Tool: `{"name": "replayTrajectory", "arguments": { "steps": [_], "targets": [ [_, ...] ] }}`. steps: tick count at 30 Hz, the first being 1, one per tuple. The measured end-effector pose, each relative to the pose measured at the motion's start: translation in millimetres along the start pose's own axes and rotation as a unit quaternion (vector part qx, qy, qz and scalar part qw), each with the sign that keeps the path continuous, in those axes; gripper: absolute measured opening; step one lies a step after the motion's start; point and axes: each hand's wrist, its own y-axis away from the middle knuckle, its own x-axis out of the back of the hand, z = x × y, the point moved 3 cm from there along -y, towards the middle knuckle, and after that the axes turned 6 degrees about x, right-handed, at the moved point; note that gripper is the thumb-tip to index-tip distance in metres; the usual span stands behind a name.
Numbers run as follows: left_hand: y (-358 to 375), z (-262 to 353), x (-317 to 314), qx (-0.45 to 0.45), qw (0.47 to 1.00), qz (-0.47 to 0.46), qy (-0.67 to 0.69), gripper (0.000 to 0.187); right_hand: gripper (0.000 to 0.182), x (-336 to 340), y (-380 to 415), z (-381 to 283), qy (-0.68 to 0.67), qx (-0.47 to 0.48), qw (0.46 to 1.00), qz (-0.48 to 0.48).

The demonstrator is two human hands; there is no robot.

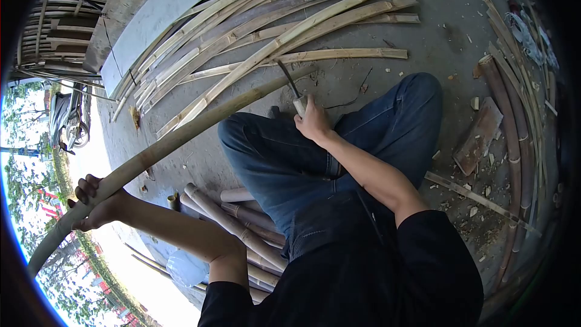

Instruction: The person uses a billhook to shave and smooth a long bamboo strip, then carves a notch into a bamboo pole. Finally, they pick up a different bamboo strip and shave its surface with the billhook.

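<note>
A long bamboo pole (181, 130) slants from the lower left up to the middle of the view, its far end near the split bamboo strips. My left hand (95, 203) is wrapped around it toward its lower left end. In my right hand (313, 122) is the pale handle of a sickle-like knife (293, 86), closed in my fingers. Its thin, dark curved blade points up and left, and overlaps the pole's far end in this view. I sit cross-legged in jeans (275, 151) on the concrete floor, the pole passing in front of my knee.
Split bamboo strips (339, 54) lie in a spread pile ahead. Several bamboo poles (242, 230) rest by my left hip, near a clear plastic bag (186, 268). On the right are more poles (507, 115), a board (478, 136) and wood chips. A motorcycle (72, 118) stands outside.
</note>
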Motion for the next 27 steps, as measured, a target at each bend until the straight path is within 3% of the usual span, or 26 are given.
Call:
{"name": "replayTrajectory", "arguments": {
  "steps": [3, 5, 6, 7, 9, 12, 13, 15, 17, 19, 21, 22, 24, 25, 26, 27],
  "targets": [
    [3, 2, -6, 0.014, 1.0, -0.012, 0.023, 0.058, 0.072, -7, 5, -23, -0.026, 0.117, 0.993, 0.016],
    [-2, -3, -4, 0.01, 0.999, -0.021, 0.037, 0.06, 0.07, 6, -12, -1, 0.021, 0.026, 0.999, -0.007],
    [-7, -8, 1, 0.021, 0.995, -0.062, 0.07, 0.061, 0.067, -4, -27, 29, 0.007, -0.069, 0.998, -0.001],
    [-10, -9, 0, 0.033, 0.989, -0.103, 0.102, 0.062, 0.073, -32, -47, 77, 0.02, -0.097, 0.994, 0.044],
    [-10, -9, -11, 0.032, 0.988, -0.1, 0.11, 0.063, 0.072, -9, -40, 80, 0.027, -0.143, 0.989, -0.039],
    [-13, -15, -8, 0.024, 0.995, -0.073, 0.06, 0.065, 0.074, -9, -1, 9, -0.07, -0.06, 0.996, 0.006],
    [-18, -17, -5, 0.028, 0.994, -0.086, 0.069, 0.067, 0.074, -18, 6, -2, -0.05, 0.03, 0.998, 0.025],
    [-23, -21, -1, 0.028, 0.994, -0.095, 0.054, 0.068, 0.072, -11, 6, -9, -0.028, 0.044, 0.999, -0.002],
    [-26, -24, 2, 0.046, 0.993, -0.086, 0.06, 0.069, 0.07, -12, -19, 22, 0.0, -0.003, 1.0, 0.008],
    [-26, -22, 7, 0.063, 0.994, -0.068, 0.063, 0.071, 0.066, -18, -45, 64, 0.005, -0.125, 0.992, 0.023],
    [-21, -17, 5, 0.042, 0.99, -0.1, 0.086, 0.072, 0.063, -13, -45, 75, 0.005, -0.132, 0.991, 0.017],
    [-20, -14, 6, 0.003, 0.996, -0.091, 0.016, 0.072, 0.062, -1, -36, 56, -0.012, -0.104, 0.995, 0.007],
    [-24, -4, 6, 0.025, 0.993, -0.111, -0.026, 0.071, 0.061, 28, -10, 0, -0.018, -0.036, 0.999, -0.037],
    [-36, -4, 11, 0.047, 0.991, -0.125, -0.029, 0.073, 0.061, 32, -9, -2, -0.013, -0.041, 0.998, -0.046],
    [-32, -4, 8, 0.047, 0.986, -0.158, 0.004, 0.061, 0.061, 36, -14, -4, 0.008, 0.001, 0.999, -0.042],
    [-33, -6, 14, 0.05, 0.987, -0.154, -0.002, 0.061, 0.062, 37, -21, -5, 0.027, 0.045, 0.998, -0.038]
  ]
}}
